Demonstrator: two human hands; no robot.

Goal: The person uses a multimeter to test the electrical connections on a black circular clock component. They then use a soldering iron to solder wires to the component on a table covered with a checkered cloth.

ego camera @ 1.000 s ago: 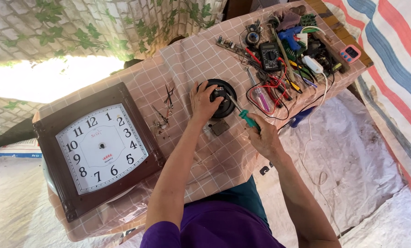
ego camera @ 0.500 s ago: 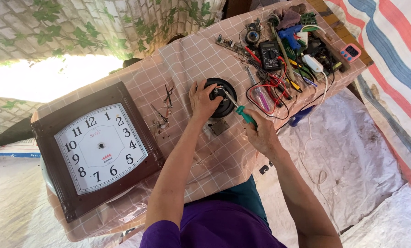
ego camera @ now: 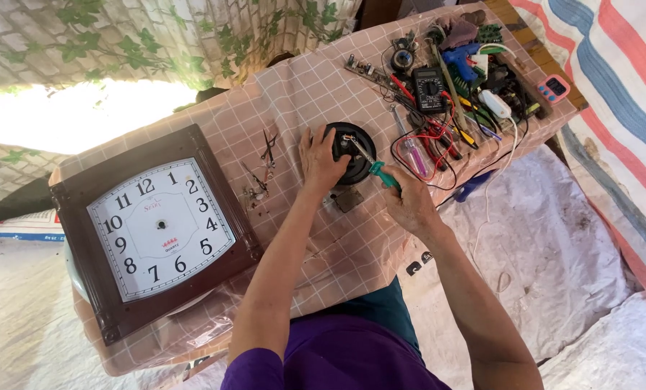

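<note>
My left hand [ego camera: 318, 160] rests on the left edge of a round black clock mechanism [ego camera: 353, 150] on the table and steadies it. My right hand [ego camera: 408, 200] grips a green-handled screwdriver [ego camera: 380, 172] whose metal tip points into the top of the mechanism. A small grey plate [ego camera: 348, 199] lies just below the mechanism. Loose clock hands [ego camera: 262, 165] lie to the left of my left hand. A square brown wall clock [ego camera: 157, 227] with a white dial and no hands lies face up at the table's left end.
The table [ego camera: 294, 94] wears a pink checked cloth. At its far right end sit a black multimeter [ego camera: 430, 88], red and black leads, a blue glue gun [ego camera: 461, 56], pliers, several screwdrivers and a pink timer [ego camera: 554, 88]. White sheeting covers the floor.
My right hand has shifted a little with the screwdriver tip staying on the mechanism. My left hand stays on the mechanism.
</note>
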